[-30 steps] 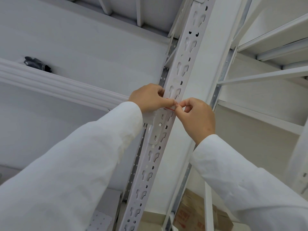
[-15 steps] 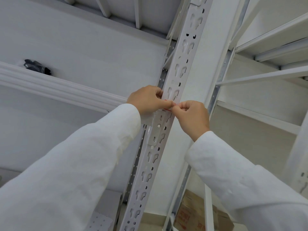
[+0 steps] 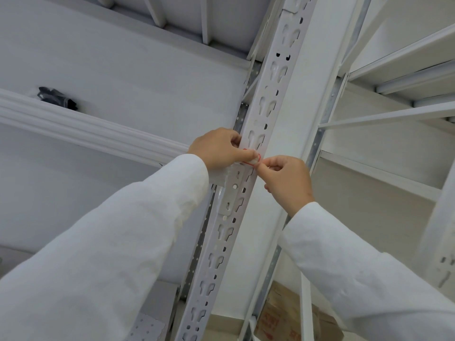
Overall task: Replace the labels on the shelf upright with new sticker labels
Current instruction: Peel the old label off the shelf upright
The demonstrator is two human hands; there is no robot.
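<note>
White steel shelving fills the view. A red-bordered sticker label (image 3: 251, 158) is pressed against the slotted shelf upright (image 3: 267, 102) by the left hand (image 3: 219, 150); its edge is pinched by the right hand (image 3: 286, 180).

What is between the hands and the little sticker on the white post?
Nothing visible. The left hand presses its thumb on the small red-edged white sticker label against the white slotted metal shelf upright, and the right hand pinches the label's edge.
</note>
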